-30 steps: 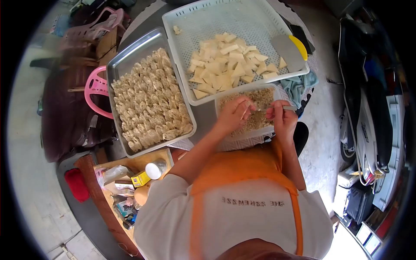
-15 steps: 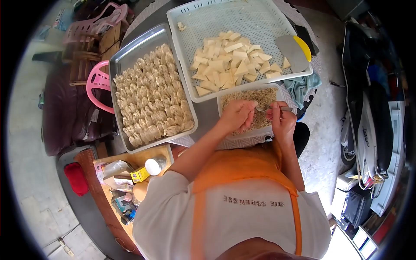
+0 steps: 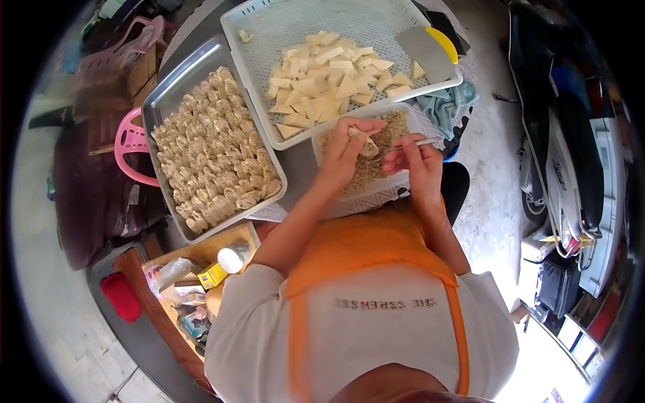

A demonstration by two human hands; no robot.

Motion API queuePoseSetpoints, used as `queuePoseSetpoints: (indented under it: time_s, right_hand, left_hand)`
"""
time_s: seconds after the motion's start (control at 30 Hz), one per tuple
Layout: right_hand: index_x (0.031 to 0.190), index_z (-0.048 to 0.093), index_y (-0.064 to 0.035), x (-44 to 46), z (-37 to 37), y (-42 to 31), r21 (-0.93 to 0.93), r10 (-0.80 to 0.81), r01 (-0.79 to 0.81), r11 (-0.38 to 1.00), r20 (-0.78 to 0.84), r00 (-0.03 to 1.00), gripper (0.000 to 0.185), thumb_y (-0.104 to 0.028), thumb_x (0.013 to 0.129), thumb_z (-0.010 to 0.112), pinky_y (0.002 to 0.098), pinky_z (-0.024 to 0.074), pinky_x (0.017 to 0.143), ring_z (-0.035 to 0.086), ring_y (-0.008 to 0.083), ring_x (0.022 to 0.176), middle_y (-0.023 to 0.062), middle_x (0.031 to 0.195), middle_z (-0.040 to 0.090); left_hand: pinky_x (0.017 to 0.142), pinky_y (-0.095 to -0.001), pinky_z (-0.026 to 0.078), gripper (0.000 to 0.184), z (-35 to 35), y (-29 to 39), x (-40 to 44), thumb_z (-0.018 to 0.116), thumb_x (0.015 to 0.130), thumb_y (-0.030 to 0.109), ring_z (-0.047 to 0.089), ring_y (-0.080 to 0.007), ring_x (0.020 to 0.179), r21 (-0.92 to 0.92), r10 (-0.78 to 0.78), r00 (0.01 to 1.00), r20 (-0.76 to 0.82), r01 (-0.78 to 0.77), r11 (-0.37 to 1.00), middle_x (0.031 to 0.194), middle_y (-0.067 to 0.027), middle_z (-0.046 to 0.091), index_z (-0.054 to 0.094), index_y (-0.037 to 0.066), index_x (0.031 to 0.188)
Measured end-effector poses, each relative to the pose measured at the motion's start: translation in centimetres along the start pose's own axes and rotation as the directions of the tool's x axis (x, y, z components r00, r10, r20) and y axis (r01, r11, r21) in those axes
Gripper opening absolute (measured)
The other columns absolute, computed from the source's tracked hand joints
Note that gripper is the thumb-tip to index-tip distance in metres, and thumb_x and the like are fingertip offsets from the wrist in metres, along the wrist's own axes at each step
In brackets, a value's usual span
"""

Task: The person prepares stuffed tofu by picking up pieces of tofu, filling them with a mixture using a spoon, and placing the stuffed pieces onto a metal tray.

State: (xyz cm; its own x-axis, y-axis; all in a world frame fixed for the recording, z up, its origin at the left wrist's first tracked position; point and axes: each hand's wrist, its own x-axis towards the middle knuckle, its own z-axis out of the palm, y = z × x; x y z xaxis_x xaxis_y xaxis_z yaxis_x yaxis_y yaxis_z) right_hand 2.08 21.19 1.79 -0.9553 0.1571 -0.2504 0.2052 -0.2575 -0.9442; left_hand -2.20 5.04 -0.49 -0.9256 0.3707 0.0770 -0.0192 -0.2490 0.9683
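Observation:
My left hand (image 3: 341,151) is closed around a small pale tofu piece (image 3: 367,145) with brownish crumbly matter on it. My right hand (image 3: 419,168) grips a metal spoon (image 3: 426,142), its bowl end pointing toward the left hand. Both hands are over a clear plastic tub (image 3: 321,139) of crumbly brown filling (image 3: 395,125). Beyond it, cut tofu pieces (image 3: 322,74), many of them triangular, lie heaped in a perforated pale-blue tray (image 3: 269,33). To the left, a metal tray (image 3: 156,101) carries close rows of lumpy, light-brown pieces (image 3: 211,151).
A scraper with a yellow handle (image 3: 442,44) rests in the blue tray's right end. A teal cloth (image 3: 447,107) lies beside that tray. At lower left stands a wooden box (image 3: 238,236) with a white-lidded jar (image 3: 230,260). A pink chair part (image 3: 127,144) borders the metal tray.
My hands have moved apart, and the left has turned so the tofu piece shows. The spoon has come away from the left hand. The whole view has shifted slightly.

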Motion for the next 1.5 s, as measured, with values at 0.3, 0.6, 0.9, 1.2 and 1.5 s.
queuePoseSetpoints:
  time_s: [0.3, 0.6, 0.9, 1.2, 1.5]
  right_hand:
    - [0.095, 0.058, 0.0029, 1.4, -2.6, -0.9, -0.116, -0.240, 0.225, 0.967, -0.139, 0.961, 0.024, -0.019, 0.099, 0.048, 0.0256, 0.0526, 0.053, 0.064, 0.0164, 0.058, 0.0116, 0.073, 0.065]
    - [0.090, 0.061, 0.0048, 1.7, -1.4, 0.9, -0.261, -0.269, 0.240, 0.935, -0.081, 0.960, 0.020, -0.012, 0.097, 0.053, 0.0223, 0.0499, 0.055, 0.061, 0.0109, 0.058, 0.0074, 0.073, 0.064]
    - [0.076, 0.062, 0.0098, 1.8, -0.9, 1.3, -0.411, -0.313, 0.278, 0.868, -0.019, 0.950, 0.027, -0.009, 0.094, 0.055, 0.0240, 0.0491, 0.052, 0.062, 0.0126, 0.056, 0.0076, 0.077, 0.063]
    - [0.076, 0.061, 0.0102, 1.8, -0.9, 1.6, -0.510, -0.375, 0.327, 0.795, 0.010, 0.927, 0.026, -0.008, 0.094, 0.056, 0.0252, 0.0497, 0.051, 0.065, 0.0149, 0.057, 0.0097, 0.075, 0.065]
    - [0.075, 0.063, 0.0085, 1.5, -0.7, 1.1, -0.542, -0.393, 0.337, 0.770, 0.013, 0.920, 0.024, -0.006, 0.093, 0.056, 0.0268, 0.0500, 0.051, 0.066, 0.0173, 0.056, 0.0107, 0.072, 0.066]
  left_hand:
    - [0.072, -0.0251, 0.051, 0.026, -0.2, -1.0, -0.4, 0.047, 0.094, 0.005, 0.059, -0.0129, 0.089, 0.069, -0.197, 0.976, -0.091, 0.204, 0.977, 0.109, -0.0095, 0.059, 0.049, 0.003, 0.120]
    - [0.045, -0.0245, 0.036, 0.028, -0.4, 0.2, 0.0, 0.039, 0.101, 0.029, 0.043, -0.0103, 0.055, -0.270, -0.313, 0.945, -0.099, 0.278, 0.922, 0.071, -0.0017, 0.049, 0.055, 0.005, 0.098]
    - [0.032, -0.0249, 0.028, 0.041, -0.2, 1.7, -0.4, 0.041, 0.101, 0.032, 0.038, -0.0105, 0.040, -0.186, -0.440, 0.893, -0.090, 0.419, 0.889, 0.054, -0.0020, 0.045, 0.047, 0.005, 0.071]
    - [0.042, -0.0228, 0.034, 0.034, 0.7, 2.6, 0.3, 0.037, 0.100, 0.028, 0.045, -0.0108, 0.056, -0.398, -0.353, 0.928, -0.122, 0.281, 0.874, 0.074, -0.0056, 0.054, 0.058, 0.001, 0.097]
    - [0.051, -0.0248, 0.039, 0.033, -2.1, 0.8, -0.2, 0.041, 0.100, 0.028, 0.048, -0.0100, 0.060, -0.243, -0.361, 0.920, 0.154, 0.389, 0.889, 0.074, -0.0048, 0.053, 0.058, 0.003, 0.089]
